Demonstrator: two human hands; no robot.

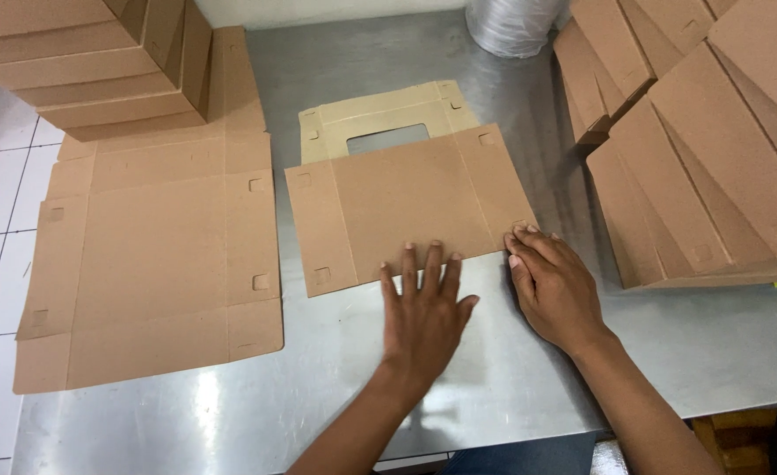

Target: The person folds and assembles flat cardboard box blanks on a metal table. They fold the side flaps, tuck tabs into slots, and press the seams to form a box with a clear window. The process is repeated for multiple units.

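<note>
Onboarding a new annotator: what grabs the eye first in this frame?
Both hands press flat at the centre: the left hand and right hand on the near edge of a brown die-cut cardboard blank lying on the steel table. A larger flat blank lies at left, and folded boxes are stacked at right.

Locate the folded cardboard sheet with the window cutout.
The folded cardboard sheet lies mid-table in the head view, right of the flat cardboard stack, both hands' fingers on its near edge.

brown die-cut cardboard blank (406, 207) — folded flat on steel table (511, 378), window-cut panel behind — fingertips touching near edge.
</note>
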